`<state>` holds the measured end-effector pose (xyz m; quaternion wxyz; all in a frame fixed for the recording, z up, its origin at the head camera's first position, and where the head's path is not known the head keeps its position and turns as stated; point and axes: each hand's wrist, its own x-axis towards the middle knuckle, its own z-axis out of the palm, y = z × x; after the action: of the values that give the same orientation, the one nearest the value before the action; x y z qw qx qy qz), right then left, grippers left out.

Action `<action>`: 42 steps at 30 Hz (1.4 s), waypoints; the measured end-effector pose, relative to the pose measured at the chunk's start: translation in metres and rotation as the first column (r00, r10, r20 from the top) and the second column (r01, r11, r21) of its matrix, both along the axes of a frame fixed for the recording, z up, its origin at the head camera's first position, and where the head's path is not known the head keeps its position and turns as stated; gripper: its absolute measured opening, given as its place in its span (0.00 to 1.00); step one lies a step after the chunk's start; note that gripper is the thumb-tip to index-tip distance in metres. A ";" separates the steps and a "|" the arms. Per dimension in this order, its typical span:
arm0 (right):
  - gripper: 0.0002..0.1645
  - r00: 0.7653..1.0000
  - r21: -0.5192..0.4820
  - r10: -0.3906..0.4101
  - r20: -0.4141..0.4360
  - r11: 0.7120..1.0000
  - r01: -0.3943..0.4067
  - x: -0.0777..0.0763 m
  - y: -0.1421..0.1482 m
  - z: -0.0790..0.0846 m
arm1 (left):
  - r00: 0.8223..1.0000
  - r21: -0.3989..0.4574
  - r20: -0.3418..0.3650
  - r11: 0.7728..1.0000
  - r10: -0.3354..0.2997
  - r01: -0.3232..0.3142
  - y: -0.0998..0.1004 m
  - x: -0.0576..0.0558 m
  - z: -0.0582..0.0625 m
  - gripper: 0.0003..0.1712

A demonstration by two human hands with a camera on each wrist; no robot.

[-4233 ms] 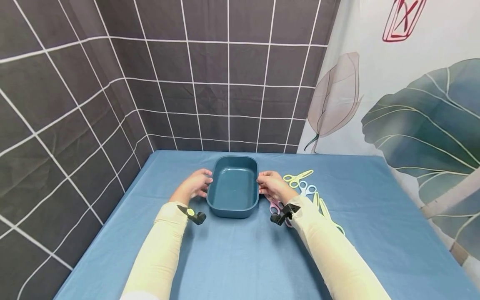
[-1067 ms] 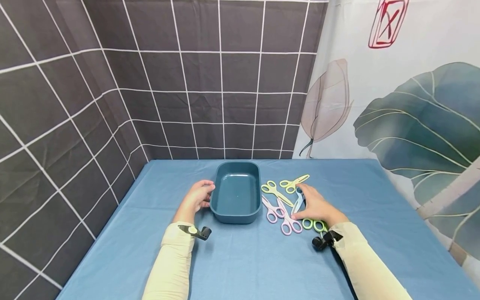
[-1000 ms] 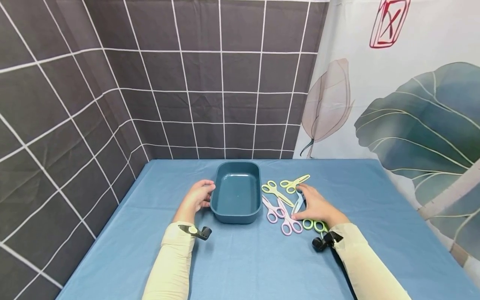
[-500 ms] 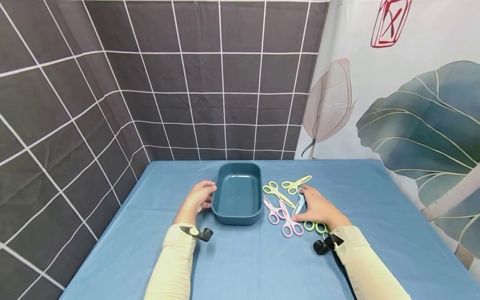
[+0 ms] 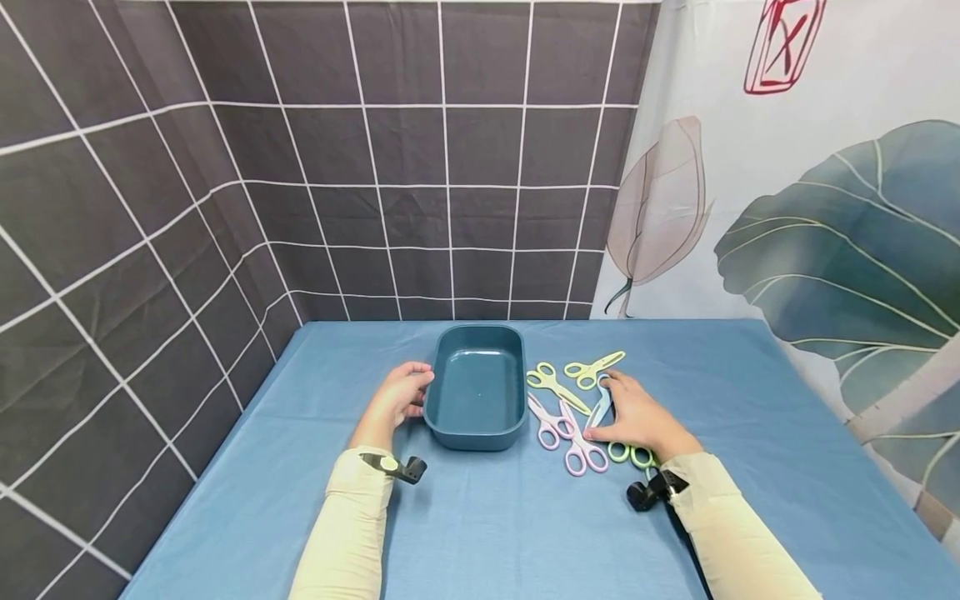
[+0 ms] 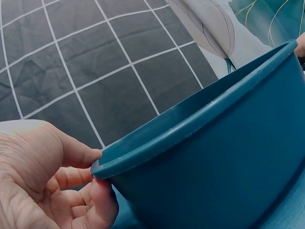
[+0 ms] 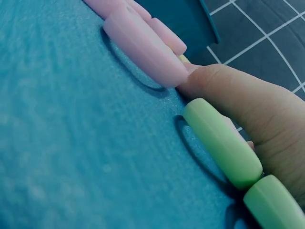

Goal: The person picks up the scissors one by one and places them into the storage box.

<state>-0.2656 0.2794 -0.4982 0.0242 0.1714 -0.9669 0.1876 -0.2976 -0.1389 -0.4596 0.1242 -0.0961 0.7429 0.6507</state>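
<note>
My left hand [image 5: 392, 396] pinches the left rim of a dark teal rectangular tub [image 5: 477, 440]. In the left wrist view the thumb lies on top of the tub's rim [image 6: 200, 121], with a curled finger under it. My right hand [image 5: 641, 417] arches beside light blue scissors [image 5: 597, 414], thumb near the blades and fingertips by the handle; firm contact is unclear. Two pink scissors [image 5: 574, 432] lie left of the thumb, and green scissors [image 5: 631, 454] are partly hidden under the right hand. The right wrist view shows a pink handle [image 7: 143, 47] and green handle [image 7: 224, 143] close to the thumb.
Two yellow scissors [image 5: 566, 394] lie between the tub and the right hand and farther back. A blue cloth [image 5: 480, 525] covers the table. Dark grid-patterned fabric [image 5: 405, 217] hangs behind and left, with a leaf-print curtain [image 5: 720, 250] at the right.
Since about four seconds ago, my right hand has left the tub's right side and moved right to the scissors. Over the last second both hands stay nearly still.
</note>
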 end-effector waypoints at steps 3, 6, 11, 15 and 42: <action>0.68 1.000 -0.003 -0.009 0.008 1.000 0.009 0.000 0.001 0.001 | 1.000 0.003 0.003 1.000 0.002 -0.002 0.000 0.000 0.000 0.15; 0.63 1.000 -0.010 -0.007 0.017 1.000 0.007 0.000 0.003 0.002 | 1.000 0.007 0.003 1.000 0.000 0.000 0.000 -0.001 0.000 0.15; 0.47 1.000 -0.012 0.028 -0.008 1.000 -0.028 -0.002 0.007 0.000 | 1.000 0.011 0.000 1.000 -0.005 0.005 0.000 0.000 -0.001 0.15; 0.32 0.998 -0.021 0.054 -0.042 0.998 -0.055 -0.003 0.009 -0.001 | 1.000 0.012 -0.003 1.000 -0.005 0.005 0.000 0.000 -0.002 0.15; 0.18 0.992 -0.043 0.002 -0.128 0.999 -0.007 -0.002 0.009 0.004 | 1.000 0.026 -0.011 1.000 -0.010 0.010 0.000 0.003 0.000 0.17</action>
<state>-0.2677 0.2882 -0.4946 0.0892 0.1847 -0.9586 0.1973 -0.2946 -0.1385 -0.4596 0.1247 -0.0872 0.7355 0.6602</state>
